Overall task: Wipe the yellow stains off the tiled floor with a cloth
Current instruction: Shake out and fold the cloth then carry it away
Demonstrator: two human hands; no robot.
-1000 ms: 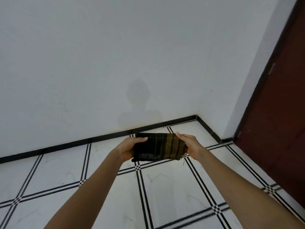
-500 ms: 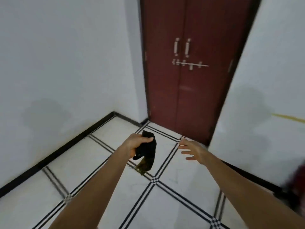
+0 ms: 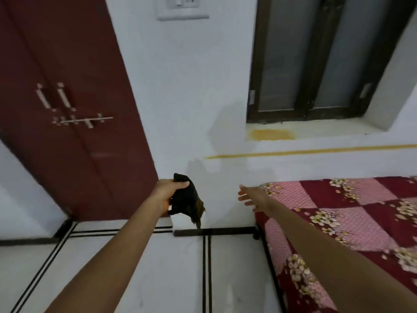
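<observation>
My left hand grips a dark cloth with brownish stripes, bunched and hanging in the air in front of the white wall. My right hand is stretched out to the right of it, fingers spread and empty, near the bed's corner. The white tiled floor with black double lines lies below both arms. No yellow stain shows on the floor tiles in view.
A dark red double door with metal handles stands at the left. A bed with a red and pink floral cover fills the right. A window has a yellow patch on its sill, and a yellow line runs along the wall.
My view has swung right, from the wall corner past the door to the bed and window. My right hand let go of the cloth, which now hangs bunched from my left hand only.
</observation>
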